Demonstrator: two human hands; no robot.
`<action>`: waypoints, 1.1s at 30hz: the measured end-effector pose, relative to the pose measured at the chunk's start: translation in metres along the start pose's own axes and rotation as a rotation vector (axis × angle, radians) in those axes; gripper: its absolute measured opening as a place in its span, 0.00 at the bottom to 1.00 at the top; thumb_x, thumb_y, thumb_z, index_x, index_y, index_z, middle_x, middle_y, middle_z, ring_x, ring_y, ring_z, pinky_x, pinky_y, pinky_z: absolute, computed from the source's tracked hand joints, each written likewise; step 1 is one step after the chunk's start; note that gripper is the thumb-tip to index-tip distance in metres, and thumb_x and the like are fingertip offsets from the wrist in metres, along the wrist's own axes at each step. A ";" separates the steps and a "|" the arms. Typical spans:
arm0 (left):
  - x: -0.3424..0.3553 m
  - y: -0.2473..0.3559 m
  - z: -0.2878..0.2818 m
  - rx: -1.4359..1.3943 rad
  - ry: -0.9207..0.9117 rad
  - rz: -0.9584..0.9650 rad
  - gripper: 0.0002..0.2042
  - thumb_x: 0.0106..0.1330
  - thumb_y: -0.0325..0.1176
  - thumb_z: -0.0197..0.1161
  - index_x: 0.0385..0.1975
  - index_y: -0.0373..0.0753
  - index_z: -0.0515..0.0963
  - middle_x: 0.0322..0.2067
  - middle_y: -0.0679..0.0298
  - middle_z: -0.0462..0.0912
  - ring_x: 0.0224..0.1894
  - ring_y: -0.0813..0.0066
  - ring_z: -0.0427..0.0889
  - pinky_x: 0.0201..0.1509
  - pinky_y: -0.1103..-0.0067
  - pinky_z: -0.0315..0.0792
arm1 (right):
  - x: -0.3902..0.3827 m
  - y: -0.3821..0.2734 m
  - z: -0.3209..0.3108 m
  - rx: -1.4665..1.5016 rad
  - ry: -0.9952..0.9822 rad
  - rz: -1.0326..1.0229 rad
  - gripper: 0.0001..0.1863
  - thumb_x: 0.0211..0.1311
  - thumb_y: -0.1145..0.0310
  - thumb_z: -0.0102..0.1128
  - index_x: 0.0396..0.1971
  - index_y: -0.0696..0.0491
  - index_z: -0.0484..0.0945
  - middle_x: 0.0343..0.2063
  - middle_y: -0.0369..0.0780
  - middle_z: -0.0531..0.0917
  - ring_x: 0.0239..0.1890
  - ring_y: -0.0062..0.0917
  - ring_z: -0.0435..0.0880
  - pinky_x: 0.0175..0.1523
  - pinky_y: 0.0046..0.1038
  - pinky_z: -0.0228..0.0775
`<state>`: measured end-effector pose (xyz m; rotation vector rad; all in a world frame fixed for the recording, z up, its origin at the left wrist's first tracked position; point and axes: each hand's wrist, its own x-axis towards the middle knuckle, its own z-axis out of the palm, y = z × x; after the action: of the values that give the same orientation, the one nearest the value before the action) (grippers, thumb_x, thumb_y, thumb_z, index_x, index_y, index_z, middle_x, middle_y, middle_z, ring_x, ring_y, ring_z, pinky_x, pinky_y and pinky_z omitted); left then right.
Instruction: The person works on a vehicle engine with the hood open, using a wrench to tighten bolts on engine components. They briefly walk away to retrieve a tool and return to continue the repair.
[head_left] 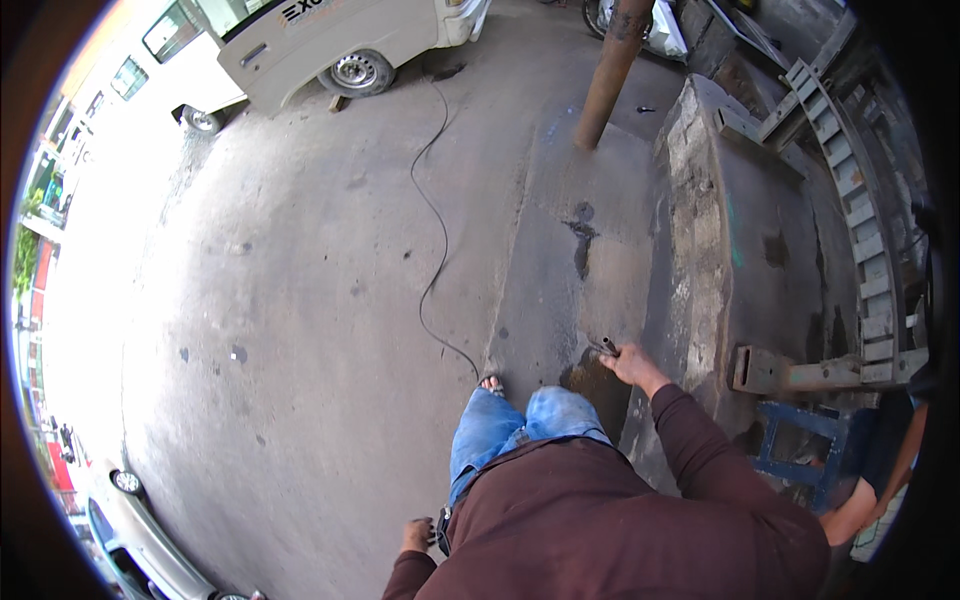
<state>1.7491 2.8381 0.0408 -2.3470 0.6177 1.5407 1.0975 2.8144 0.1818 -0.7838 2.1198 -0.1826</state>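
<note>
My right hand [628, 366] is closed around a short, dark metal tool [608, 347], held out in front of my right knee. Its tip points up and away from me; the rest is hidden in my fingers, so its exact kind does not show. Low at my left hip hangs my left hand [417, 535], its fingers curled beside the dark edge of my jeans [480, 440]. Something dark shows at those fingers, too small to make out. A thin black cable [440, 230] snakes over the concrete floor to my sandalled foot [491, 383].
A light-coloured van [340, 40] stands ahead on the left, a wooden block [337, 103] by its wheel. A rusty post [612, 80] rises ahead. To my right are a raised concrete ledge [700, 230], a metal ladder-like frame [860, 210], a blue metal stand [800, 445] and another person's arm [850, 515].
</note>
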 end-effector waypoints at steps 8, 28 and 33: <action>-0.066 0.433 -0.046 -0.078 -0.001 0.619 0.17 0.71 0.34 0.58 0.57 0.36 0.77 0.44 0.59 0.84 0.39 0.66 0.85 0.40 0.70 0.77 | 0.049 0.131 0.097 -0.052 -0.104 0.354 0.29 0.66 0.49 0.63 0.42 0.66 0.83 0.41 0.60 0.85 0.50 0.54 0.84 0.51 0.44 0.77; 0.121 1.019 0.095 0.859 -0.327 0.693 0.18 0.65 0.45 0.66 0.49 0.39 0.86 0.44 0.58 0.88 0.44 0.65 0.86 0.50 0.72 0.79 | 0.680 -0.186 -0.291 0.283 0.438 0.017 0.26 0.69 0.46 0.59 0.40 0.59 0.83 0.32 0.57 0.84 0.38 0.56 0.85 0.40 0.47 0.74; 0.142 1.298 0.158 1.010 0.102 0.519 0.18 0.64 0.43 0.66 0.48 0.38 0.86 0.40 0.56 0.89 0.41 0.62 0.87 0.47 0.72 0.81 | 0.832 -0.240 -0.385 0.440 0.483 -0.028 0.22 0.70 0.52 0.60 0.36 0.61 0.82 0.31 0.59 0.83 0.38 0.58 0.83 0.40 0.45 0.74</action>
<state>1.0409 1.7448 -0.1387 -1.5249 1.6475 0.8740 0.5458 2.0768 -0.0406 -0.5388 2.3822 -0.8974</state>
